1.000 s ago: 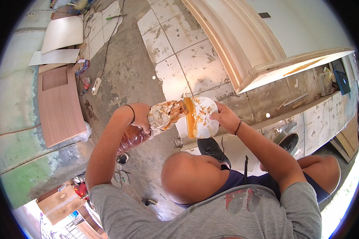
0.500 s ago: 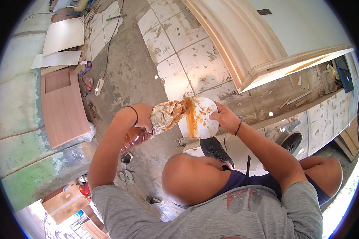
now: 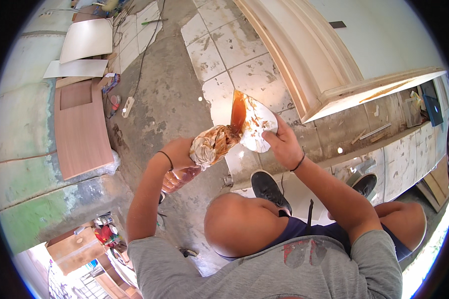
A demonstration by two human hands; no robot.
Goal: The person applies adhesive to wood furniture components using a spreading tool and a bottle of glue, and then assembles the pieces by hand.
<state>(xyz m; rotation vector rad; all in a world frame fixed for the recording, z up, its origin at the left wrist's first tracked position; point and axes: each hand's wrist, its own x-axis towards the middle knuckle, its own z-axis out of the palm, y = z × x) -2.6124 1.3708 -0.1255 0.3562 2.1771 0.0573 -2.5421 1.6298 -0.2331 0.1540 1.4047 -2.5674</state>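
Observation:
My left hand point(image 3: 181, 153) is closed round a clear plastic bottle point(image 3: 178, 180) of reddish-brown colour, tilted with its mouth end toward the right. Crumpled pale cloth or paper point(image 3: 209, 148), stained brown, wraps that end. In my right hand point(image 3: 283, 143) is a white flexible sheet point(image 3: 258, 127), pinched by its right edge between thumb and fingers. Amber-brown liquid coats the sheet's left part, and brown smears mark the rest. The sheet's left edge meets the wrapped bottle end; the bottle's mouth itself is hidden.
A pale wooden frame or cabinet piece point(image 3: 324, 74) stands at the upper right. Wooden panels point(image 3: 82, 129) lean at the left, near a power strip point(image 3: 128, 107) and a cable on the floor. My shoe point(image 3: 271, 192) rests below my hands.
The white sheet has turned and tilted, its coated edge swinging up and away from me. My left hand and the bottle have shifted slightly right and nearer me.

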